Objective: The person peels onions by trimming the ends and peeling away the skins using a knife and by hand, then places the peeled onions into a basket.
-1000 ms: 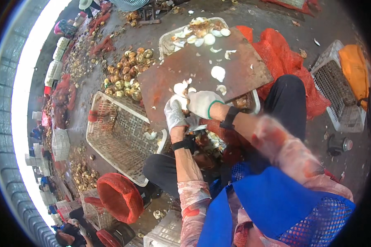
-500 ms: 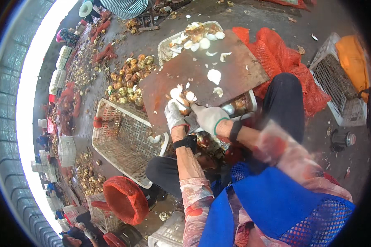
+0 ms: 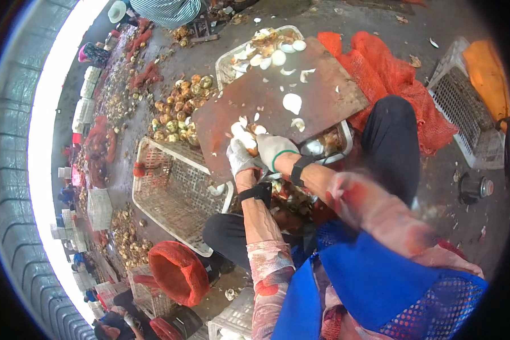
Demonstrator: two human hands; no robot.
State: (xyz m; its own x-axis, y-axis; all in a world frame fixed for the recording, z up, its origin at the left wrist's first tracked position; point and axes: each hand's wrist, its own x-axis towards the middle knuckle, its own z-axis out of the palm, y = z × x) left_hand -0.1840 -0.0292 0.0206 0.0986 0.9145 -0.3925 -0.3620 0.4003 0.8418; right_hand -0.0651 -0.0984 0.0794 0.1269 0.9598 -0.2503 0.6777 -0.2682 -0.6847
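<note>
My left hand (image 3: 239, 156) is gloved and closed round a white bulb (image 3: 245, 139) with brown skin, at the lower left of a stained brown board (image 3: 323, 85). My gloved right hand (image 3: 275, 148) is curled against the bulb from the right; what it grips is hidden. White peeled pieces (image 3: 292, 103) and scraps lie on the board. The board lies across a pale crate (image 3: 224, 71) heaped with white pieces at the back. A container (image 3: 340, 147) with more pieces shows under its near right edge.
An open crate (image 3: 158, 192) is at left, near a bulb pile (image 3: 175, 113) and a red mesh-lined bucket (image 3: 175, 272). Red mesh sacks (image 3: 379, 68), a crate with orange cloth (image 3: 459, 113) and a metal flask (image 3: 470, 188) are at right. Other people (image 3: 96, 54) work along the left.
My right hand dipped lower, then came back up to the bulb, shifting slightly left, with its wrist turning. My left hand stays round the bulb. The view has shifted slightly.
</note>
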